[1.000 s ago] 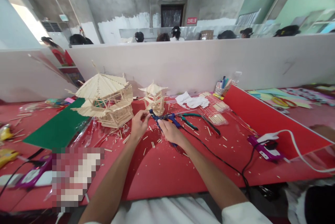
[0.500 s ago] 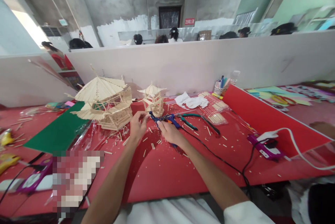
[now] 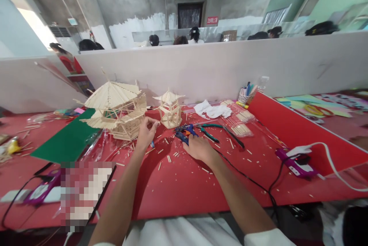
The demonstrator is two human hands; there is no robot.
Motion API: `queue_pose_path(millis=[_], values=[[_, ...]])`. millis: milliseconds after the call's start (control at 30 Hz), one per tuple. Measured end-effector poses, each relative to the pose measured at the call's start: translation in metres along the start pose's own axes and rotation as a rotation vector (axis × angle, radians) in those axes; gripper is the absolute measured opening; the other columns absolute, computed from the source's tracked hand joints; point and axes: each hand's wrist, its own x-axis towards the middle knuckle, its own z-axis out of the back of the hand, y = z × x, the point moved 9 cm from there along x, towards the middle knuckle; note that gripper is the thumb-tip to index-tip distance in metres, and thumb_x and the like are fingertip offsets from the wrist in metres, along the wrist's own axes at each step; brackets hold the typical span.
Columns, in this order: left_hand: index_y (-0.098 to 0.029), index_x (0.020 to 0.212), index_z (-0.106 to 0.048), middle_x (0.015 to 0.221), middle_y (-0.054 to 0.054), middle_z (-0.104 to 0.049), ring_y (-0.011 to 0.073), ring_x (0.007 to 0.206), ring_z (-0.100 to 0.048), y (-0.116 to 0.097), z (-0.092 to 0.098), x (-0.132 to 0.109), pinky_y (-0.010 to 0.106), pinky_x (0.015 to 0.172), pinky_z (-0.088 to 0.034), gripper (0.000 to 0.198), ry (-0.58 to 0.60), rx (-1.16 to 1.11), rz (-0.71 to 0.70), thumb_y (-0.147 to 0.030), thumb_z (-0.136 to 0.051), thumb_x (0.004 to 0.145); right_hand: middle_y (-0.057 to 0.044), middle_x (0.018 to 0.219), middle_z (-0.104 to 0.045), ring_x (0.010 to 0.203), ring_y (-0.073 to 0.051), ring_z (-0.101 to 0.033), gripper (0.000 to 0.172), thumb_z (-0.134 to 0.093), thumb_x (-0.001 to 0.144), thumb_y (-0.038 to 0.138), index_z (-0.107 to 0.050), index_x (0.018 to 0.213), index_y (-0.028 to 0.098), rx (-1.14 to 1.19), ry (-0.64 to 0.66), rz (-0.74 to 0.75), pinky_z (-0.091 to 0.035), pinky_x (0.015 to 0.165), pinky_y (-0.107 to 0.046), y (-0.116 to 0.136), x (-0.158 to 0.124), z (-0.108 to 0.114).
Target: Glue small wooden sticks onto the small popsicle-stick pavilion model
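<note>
Thumb and fingertips of my left hand (image 3: 147,135) are pinched on a short piece of wooden stick, mostly hidden, in front of the larger stick pavilion (image 3: 126,117). My right hand (image 3: 199,147) is low over the table, its fingers closed around part of a blue glue gun (image 3: 182,137) with an orange trigger; the palm hides some of it. Just behind the two hands stands a smaller stick pavilion (image 3: 170,111), upright on its base. Green-handled pliers (image 3: 211,127) lie to the right of the glue gun.
Stick scraps (image 3: 169,158) litter the red table (image 3: 172,196). A black cable (image 3: 238,173) runs to a purple power strip (image 3: 296,163). White tissue (image 3: 212,109) and bagged sticks (image 3: 241,123) lie behind. A green board (image 3: 63,138) lies left; a red board (image 3: 304,134) leans right.
My right hand has moved right and down with the glue gun, away from my left hand. The left hand has shifted slightly left. The camera view has tilted a little.
</note>
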Motion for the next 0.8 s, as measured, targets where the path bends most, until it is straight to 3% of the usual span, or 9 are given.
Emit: queue_pose_path(millis=[133,267,400,500,633,800], values=[[-0.019,0.097,-0.058,0.084,0.004,-0.067,0.018,0.078,-0.065,0.014,-0.004,0.002,0.032,0.078,-0.051,0.023,0.119,0.118,0.04,-0.038,-0.059,0.083,-0.03,0.123,-0.059,0.115,-0.038,-0.057,0.057,-0.052,0.089,0.044,-0.054,0.126,0.0,-0.027,-0.012,0.0,-0.046,0.091,-0.046,0.006,0.001,-0.006],[-0.019,0.085,-0.065,0.083,0.004,-0.07,0.0186,0.078,-0.063,0.027,-0.015,-0.002,0.032,0.078,-0.049,0.022,0.286,0.332,0.043,-0.038,-0.054,0.085,-0.03,0.125,-0.056,0.118,-0.037,-0.052,0.058,-0.059,0.084,0.039,-0.055,0.126,-0.001,-0.09,-0.026,0.042,-0.047,0.09,-0.045,0.013,0.001,-0.008],[-0.019,0.078,-0.065,0.075,0.004,-0.069,0.0178,0.07,-0.061,0.035,-0.021,-0.005,0.03,0.07,-0.048,0.021,0.366,0.341,0.074,-0.038,-0.058,0.082,-0.028,0.123,-0.057,0.117,-0.037,-0.052,0.055,-0.062,0.085,0.039,-0.056,0.124,0.002,-0.082,-0.041,0.056,-0.046,0.091,-0.045,0.011,0.001,-0.007],[-0.018,0.077,-0.064,0.072,0.003,-0.068,0.0165,0.066,-0.06,0.032,-0.025,-0.007,0.029,0.065,-0.047,0.022,0.397,0.239,0.102,-0.04,-0.063,0.078,-0.024,0.118,-0.06,0.114,-0.036,-0.055,0.048,-0.063,0.088,0.041,-0.058,0.121,0.007,-0.028,-0.124,0.087,-0.046,0.09,-0.044,0.012,0.003,0.006],[-0.017,0.079,-0.065,0.073,0.004,-0.069,0.016,0.067,-0.061,0.018,-0.04,-0.014,0.028,0.066,-0.048,0.028,0.489,0.121,0.125,-0.045,-0.068,0.077,-0.014,0.112,-0.065,0.108,-0.026,-0.059,0.03,-0.057,0.095,0.034,-0.058,0.119,0.016,0.131,-0.282,0.275,-0.043,0.091,-0.035,0.03,0.008,0.024],[-0.016,0.08,-0.064,0.074,0.003,-0.07,0.0149,0.067,-0.062,0.004,-0.06,-0.026,0.026,0.066,-0.047,0.025,0.589,0.036,0.16,-0.039,-0.072,0.075,-0.008,0.105,-0.069,0.099,-0.019,-0.063,0.02,-0.053,0.098,0.031,-0.065,0.11,0.02,0.277,-0.334,0.404,-0.042,0.085,-0.027,0.045,0.016,0.018]])
